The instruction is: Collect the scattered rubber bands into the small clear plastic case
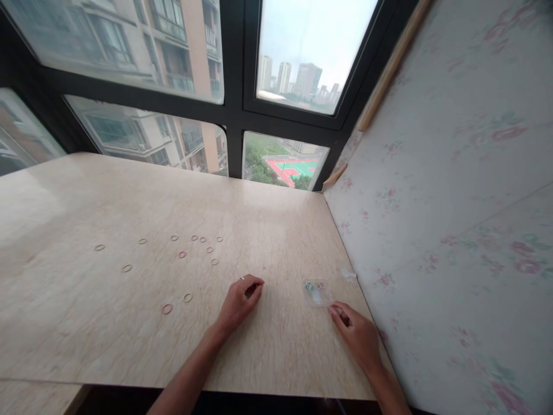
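My left hand [242, 300] rests on the stone-patterned countertop, thumb and fingers closed in a pinch; whether something small is between the fingertips I cannot make out. At the right, my right hand [356, 334] has its thumb and forefinger pinched at the near right corner of a small clear plastic box [317, 298]. Inside the box lie a few thin bands, greenish ones [309, 286] and pinkish ones [320, 285]. Left of my left hand, several thin rings are scattered flat, among them a red ring [167, 309], a yellowish ring [188, 298] and another yellowish ring [215, 262].
A scrap of clear plastic [348, 274] lies against the flowered wall [432, 230] on the right. Dark-framed windows [235, 115] border the far side of the countertop [276, 230]. Its front edge runs just below my wrists.
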The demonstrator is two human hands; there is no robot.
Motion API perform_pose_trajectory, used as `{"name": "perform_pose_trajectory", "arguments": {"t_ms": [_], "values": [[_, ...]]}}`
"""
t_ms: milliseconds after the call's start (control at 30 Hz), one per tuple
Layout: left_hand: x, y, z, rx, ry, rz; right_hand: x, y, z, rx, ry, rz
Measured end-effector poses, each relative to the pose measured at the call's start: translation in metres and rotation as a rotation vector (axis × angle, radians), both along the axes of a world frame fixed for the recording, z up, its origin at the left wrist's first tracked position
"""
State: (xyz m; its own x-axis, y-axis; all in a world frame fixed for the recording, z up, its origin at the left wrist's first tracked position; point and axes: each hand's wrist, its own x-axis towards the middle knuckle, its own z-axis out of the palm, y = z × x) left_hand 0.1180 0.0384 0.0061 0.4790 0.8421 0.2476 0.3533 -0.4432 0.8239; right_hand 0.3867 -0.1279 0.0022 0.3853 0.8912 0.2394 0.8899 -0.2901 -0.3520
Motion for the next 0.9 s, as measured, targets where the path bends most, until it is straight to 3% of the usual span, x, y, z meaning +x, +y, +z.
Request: {"name": "perform_pose_trajectory", "arguments": {"t_ms": [633,800,900], "values": [[-0.001,0.001,-0.003,-0.021,-0.041,-0.003,-0.005,-0.005,0.006,0.093,0.167,0.007],[-0.002,0.000,-0.005,-0.018,-0.030,-0.017,-0.015,-0.010,0.008,0.287,0.179,-0.142],[-0.002,-0.001,-0.005,-0.019,-0.034,-0.016,-0.032,0.007,0.020,0.391,0.193,-0.153]]}}
